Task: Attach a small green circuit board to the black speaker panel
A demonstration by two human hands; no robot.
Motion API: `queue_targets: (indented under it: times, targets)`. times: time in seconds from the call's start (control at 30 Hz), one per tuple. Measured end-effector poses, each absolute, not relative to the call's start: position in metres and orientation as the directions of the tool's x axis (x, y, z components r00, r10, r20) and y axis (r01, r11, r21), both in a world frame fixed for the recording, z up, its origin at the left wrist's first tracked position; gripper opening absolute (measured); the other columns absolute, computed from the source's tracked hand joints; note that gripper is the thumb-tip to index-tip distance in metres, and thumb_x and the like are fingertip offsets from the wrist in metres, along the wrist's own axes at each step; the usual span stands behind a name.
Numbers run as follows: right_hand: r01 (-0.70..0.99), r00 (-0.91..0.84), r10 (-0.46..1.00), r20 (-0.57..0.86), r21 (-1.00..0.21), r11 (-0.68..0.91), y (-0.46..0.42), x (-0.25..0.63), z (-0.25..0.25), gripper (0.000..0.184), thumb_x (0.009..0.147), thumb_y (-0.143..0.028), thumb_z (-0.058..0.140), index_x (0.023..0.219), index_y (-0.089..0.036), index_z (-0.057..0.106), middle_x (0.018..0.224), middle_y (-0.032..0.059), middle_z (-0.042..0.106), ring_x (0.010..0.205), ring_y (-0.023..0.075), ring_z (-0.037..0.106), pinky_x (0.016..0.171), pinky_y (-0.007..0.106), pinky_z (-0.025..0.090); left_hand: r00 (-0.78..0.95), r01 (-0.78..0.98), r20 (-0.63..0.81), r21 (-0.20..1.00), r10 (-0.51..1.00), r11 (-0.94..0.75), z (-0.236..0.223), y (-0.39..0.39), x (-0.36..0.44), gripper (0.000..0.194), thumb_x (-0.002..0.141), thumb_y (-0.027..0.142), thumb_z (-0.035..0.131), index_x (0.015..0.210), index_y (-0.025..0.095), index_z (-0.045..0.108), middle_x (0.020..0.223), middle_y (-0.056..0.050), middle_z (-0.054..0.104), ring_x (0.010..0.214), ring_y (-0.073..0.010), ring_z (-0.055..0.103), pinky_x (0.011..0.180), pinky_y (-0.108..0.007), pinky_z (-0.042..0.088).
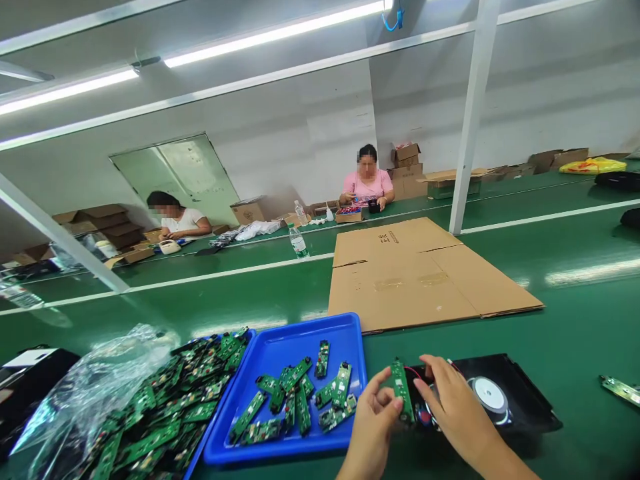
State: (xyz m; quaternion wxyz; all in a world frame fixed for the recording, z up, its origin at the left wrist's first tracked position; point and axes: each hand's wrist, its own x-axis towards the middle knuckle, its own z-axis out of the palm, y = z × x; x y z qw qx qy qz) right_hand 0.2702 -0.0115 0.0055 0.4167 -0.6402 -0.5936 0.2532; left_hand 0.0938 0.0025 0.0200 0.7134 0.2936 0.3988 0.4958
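A slim green circuit board [401, 393] stands upright between the thumb and fingers of my left hand [374, 415]. From near its upper end a thin red wire [413, 371] runs to the bent thumb and forefinger of my right hand [453, 403], which close around it. Below and behind my right hand lies a black casing [531, 387] with a round, white-centred speaker [489, 395] in it. The hand hides the casing's left part. Left of my hands, a blue tray [280, 452] carries several similar boards [303, 407], lying loose.
A heap of circuit boards [170, 400] with clear plastic [107, 373] over it lies left. Flattened cardboard [400, 273] lies ahead, near a water bottle [297, 241]. Another board [620, 389] is far right. Two people [367, 183] sit across the green bench.
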Motion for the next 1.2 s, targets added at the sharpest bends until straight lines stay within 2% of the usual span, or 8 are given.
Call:
queue_targets:
  times: [0.1,0.33,0.43,0.53,0.67,0.8,1.07,1.2]
  targets:
    - [0.42,0.143,0.987,0.077,-0.908,0.01,-0.008,0.271,-0.011,0.054,0.089,-0.068,0.054,0.125,-0.028,0.062,0.081,0.0036,0.067,0.076,0.0242,0.067,0.075,0.041,0.062,0.27,-0.536,-0.351,0.719,0.897,0.443,0.04,0.006,0.084,0.067,0.044,0.049,0.109,0.104,0.033,0.083,0.08,0.004,0.071,0.065,-0.01,0.068,0.054,-0.02,0.051]
    - [-0.28,0.367,0.928,-0.062,-0.959,0.047,-0.027,0.277,0.008,0.051,0.072,-0.064,0.087,0.103,-0.027,0.069,0.085,0.0016,0.071,0.07,0.0182,0.069,0.067,0.029,0.064,0.485,-0.693,-0.441,0.332,0.755,0.64,0.06,-0.002,0.085,0.061,0.05,0.028,0.11,0.105,0.016,0.086,0.073,0.003,0.063,0.059,-0.0029,0.055,0.048,-0.011,0.043]
    - [-0.2,0.355,0.933,-0.066,-0.98,0.007,-0.033,0.275,0.018,0.045,0.068,-0.062,0.09,0.087,-0.023,0.077,0.078,0.0036,0.071,0.061,0.0173,0.066,0.054,0.026,0.06,0.543,-0.654,-0.446,0.306,0.711,0.692,0.063,-0.006,0.091,0.063,0.047,0.033,0.111,0.099,0.009,0.086,0.07,0.004,0.059,0.054,0.0001,0.047,0.046,-0.009,0.039]
    - [0.093,0.24,0.957,0.162,-0.985,0.144,-0.037,0.272,0.024,0.031,0.081,-0.055,0.083,0.083,-0.024,0.08,0.083,0.0052,0.076,0.068,0.0199,0.073,0.057,0.024,0.063,0.559,-0.635,-0.409,0.348,0.721,0.69,0.056,-0.01,0.094,0.063,0.05,0.034,0.11,0.102,0.008,0.086,0.072,0.002,0.059,0.053,0.0007,0.044,0.046,-0.009,0.036]
    - [0.39,0.086,0.812,0.577,-0.769,0.506,-0.04,0.267,0.038,0.008,0.097,-0.028,0.069,0.096,-0.028,0.078,0.085,-0.0013,0.076,0.068,0.0116,0.073,0.057,0.013,0.059,0.495,-0.632,-0.364,0.472,0.789,0.615,0.049,-0.017,0.098,0.055,0.064,0.05,0.101,0.106,0.018,0.087,0.072,-0.002,0.069,0.054,-0.0076,0.053,0.045,-0.016,0.04]
    - [0.49,0.091,0.676,0.731,-0.624,0.609,-0.042,0.262,0.059,0.014,0.101,-0.02,0.061,0.104,-0.026,0.073,0.081,-0.0021,0.072,0.062,0.0077,0.069,0.055,0.01,0.056,0.311,-0.678,-0.348,0.571,0.884,0.463,0.062,-0.022,0.099,0.054,0.065,0.047,0.102,0.111,0.022,0.087,0.086,-0.008,0.081,0.071,-0.0123,0.065,0.061,-0.02,0.051]
    - [0.548,0.224,0.645,0.73,-0.642,0.536,-0.039,0.273,0.072,0.011,0.1,-0.028,0.067,0.099,-0.026,0.078,0.082,-0.0038,0.077,0.063,0.0092,0.074,0.067,0.008,0.061,0.101,-0.542,-0.303,0.782,0.948,0.308,0.062,-0.017,0.094,0.052,0.054,0.043,0.108,0.094,0.026,0.08,0.111,-0.008,0.087,0.107,-0.0205,0.078,0.096,-0.028,0.057]
    - [0.252,0.312,0.854,0.417,-0.903,0.348,-0.04,0.283,0.059,0.015,0.098,-0.039,0.07,0.098,-0.028,0.081,0.066,-0.0039,0.07,0.052,0.0107,0.068,0.056,0.012,0.06,-0.046,-0.48,-0.253,0.854,0.966,0.201,0.064,-0.018,0.099,0.056,0.055,0.044,0.107,0.091,0.023,0.07,0.11,-0.007,0.087,0.07,-0.0099,0.073,0.064,-0.017,0.054]
